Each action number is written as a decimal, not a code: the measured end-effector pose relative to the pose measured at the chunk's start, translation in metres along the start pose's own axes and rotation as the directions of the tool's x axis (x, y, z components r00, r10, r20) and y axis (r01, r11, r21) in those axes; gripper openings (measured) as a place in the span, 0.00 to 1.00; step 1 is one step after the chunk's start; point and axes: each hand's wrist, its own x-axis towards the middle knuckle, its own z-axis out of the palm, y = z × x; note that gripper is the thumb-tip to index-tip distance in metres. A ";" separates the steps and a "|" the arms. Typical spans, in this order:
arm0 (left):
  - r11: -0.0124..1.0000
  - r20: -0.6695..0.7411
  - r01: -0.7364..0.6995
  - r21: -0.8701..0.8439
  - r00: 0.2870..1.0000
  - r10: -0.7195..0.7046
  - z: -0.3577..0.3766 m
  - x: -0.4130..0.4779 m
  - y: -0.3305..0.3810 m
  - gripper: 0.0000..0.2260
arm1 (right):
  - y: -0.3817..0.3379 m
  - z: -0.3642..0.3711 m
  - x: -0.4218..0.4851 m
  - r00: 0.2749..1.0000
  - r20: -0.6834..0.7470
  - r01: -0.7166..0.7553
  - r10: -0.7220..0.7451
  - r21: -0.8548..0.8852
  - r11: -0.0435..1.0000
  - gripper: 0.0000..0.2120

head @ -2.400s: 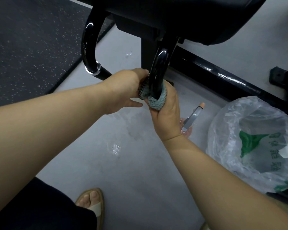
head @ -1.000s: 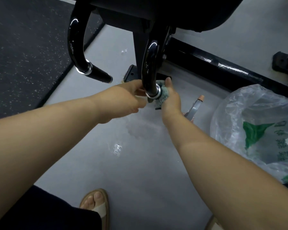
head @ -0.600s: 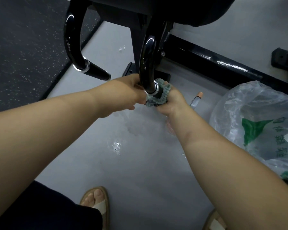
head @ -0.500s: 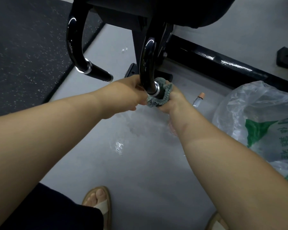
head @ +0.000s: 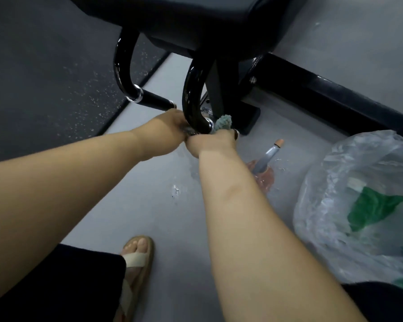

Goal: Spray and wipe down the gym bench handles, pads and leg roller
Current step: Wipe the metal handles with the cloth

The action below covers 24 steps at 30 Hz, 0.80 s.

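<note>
Bench pad (head: 196, 19) is seen at top, black, with the frame beam (head: 335, 101) running off right over the grey floor (head: 172, 228). A clear plastic bag (head: 358, 205) with green print is parked on the floor at right. Two curved black handles hang under the pad. The far handle (head: 123, 73) is not gripped; the near handle (head: 191, 98) is being worked.

Right hand (head: 212, 142) is closed around the cloth (head: 223, 122), which is wrapped on the near handle just past its chrome collar, with a tuft sticking up above the hand. Left hand (head: 168, 129) is set against the same spot from the other side. Its fingers are hidden, so its grip cannot be told.

Spray bottle (head: 265, 159) is on the floor between the right forearm and the bag, not held.

Step judged: wipe of the near handle's grip. Next, the cloth needs to be drawn along the grip to its end while wrapped tight, then moved to the far handle. Pads and leg roller are judged outstanding.
</note>
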 end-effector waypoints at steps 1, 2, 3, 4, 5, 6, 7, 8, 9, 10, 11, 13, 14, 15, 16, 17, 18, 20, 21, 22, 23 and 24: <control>1.000 0.015 0.007 0.019 1.000 -0.008 -0.001 -0.003 0.002 0.15 | -0.003 -0.004 0.001 0.992 0.098 -0.091 0.081 0.092 0.992 0.09; 0.999 0.034 0.006 0.031 0.999 -0.007 -0.003 -0.005 0.004 0.18 | -0.011 -0.001 0.001 0.974 0.181 -0.159 0.134 0.132 0.978 0.09; 0.999 0.053 0.009 0.036 0.999 -0.010 -0.003 -0.007 0.002 0.20 | -0.014 0.000 0.001 0.976 0.177 -0.150 0.126 0.128 0.980 0.11; 1.000 0.057 0.022 0.015 0.998 -0.023 -0.005 -0.006 -0.002 0.23 | -0.016 0.003 -0.002 0.980 0.145 -0.155 0.137 0.117 0.981 0.10; 0.999 0.060 0.047 -0.027 0.997 -0.046 -0.005 -0.007 -0.009 0.25 | -0.016 0.005 0.001 0.980 0.155 -0.144 0.126 0.104 0.984 0.10; 0.993 0.068 0.074 -0.087 0.995 -0.068 -0.006 -0.003 -0.022 0.27 | -0.014 0.006 0.004 0.981 0.163 -0.125 0.104 0.125 0.984 0.12; 0.987 0.064 0.092 -0.131 0.994 -0.085 -0.007 0.001 -0.036 0.28 | -0.015 0.008 0.006 0.986 0.150 -0.089 0.072 0.106 0.990 0.16; 0.978 0.058 0.127 -0.168 0.991 -0.119 -0.009 0.004 -0.050 0.28 | -0.014 0.008 0.003 0.987 0.152 -0.063 0.048 0.097 0.993 0.20; 0.960 0.056 0.181 -0.212 0.983 -0.173 -0.014 0.008 -0.065 0.27 | -0.012 0.008 -0.002 0.987 0.158 -0.048 0.033 0.092 0.995 0.23; 0.934 0.081 0.249 -0.255 0.968 -0.236 -0.021 0.013 -0.080 0.26 | -0.008 0.008 -0.001 0.986 0.168 -0.013 -0.008 0.124 0.992 0.24; 0.901 0.126 0.327 -0.285 0.945 -0.303 -0.030 0.019 -0.092 0.25 | -0.005 0.008 0.001 0.981 0.185 0.021 -0.050 0.155 0.988 0.23; 0.864 0.197 0.392 -0.316 0.918 -0.345 -0.048 0.030 -0.107 0.26 | 0.003 0.009 0.000 0.973 0.188 0.080 -0.131 0.259 0.963 0.17; 0.876 0.199 0.353 -0.328 0.932 -0.302 -0.060 0.037 -0.112 0.27 | 0.009 0.012 -0.003 0.970 0.177 0.101 -0.166 0.329 0.939 0.14; 0.897 0.196 0.291 -0.332 0.952 -0.236 -0.067 0.042 -0.115 0.27 | 0.014 0.014 -0.006 0.969 0.157 0.122 -0.192 0.374 0.919 0.13; 0.919 0.208 0.215 -0.331 0.966 -0.151 -0.076 0.047 -0.118 0.25 | 0.020 0.017 -0.009 0.969 0.129 0.141 -0.210 0.406 0.903 0.12; 0.939 0.252 0.140 -0.313 0.966 -0.060 -0.087 0.053 -0.123 0.24 | 0.026 0.023 -0.013 0.970 0.080 0.168 -0.229 0.460 0.872 0.12; 0.952 0.306 0.088 -0.292 0.952 0.006 -0.094 0.057 -0.129 0.24 | 0.029 0.027 -0.015 0.967 0.044 0.193 -0.251 0.516 0.834 0.13; 0.975 0.391 -0.006 -0.223 0.915 0.096 -0.109 0.069 -0.141 0.24 | 0.041 0.039 -0.025 0.946 -0.016 0.263 -0.324 0.623 0.737 0.15; 0.978 0.408 -0.041 -0.203 0.905 0.122 -0.114 0.076 -0.146 0.24 | 0.049 0.045 -0.027 0.926 -0.046 0.311 -0.376 0.656 0.688 0.15; 0.980 0.419 -0.071 -0.187 0.896 0.145 -0.118 0.083 -0.151 0.24 | 0.059 0.053 -0.026 0.903 -0.076 0.357 -0.424 0.683 0.638 0.14; 0.979 0.417 -0.093 -0.183 0.894 0.163 -0.120 0.088 -0.154 0.23 | 0.072 0.060 -0.024 0.876 -0.098 0.403 -0.472 0.685 0.606 0.15; 0.975 0.414 -0.122 -0.185 0.890 0.190 -0.121 0.094 -0.158 0.21 | 0.087 0.068 -0.020 0.838 -0.126 0.471 -0.531 0.660 0.585 0.17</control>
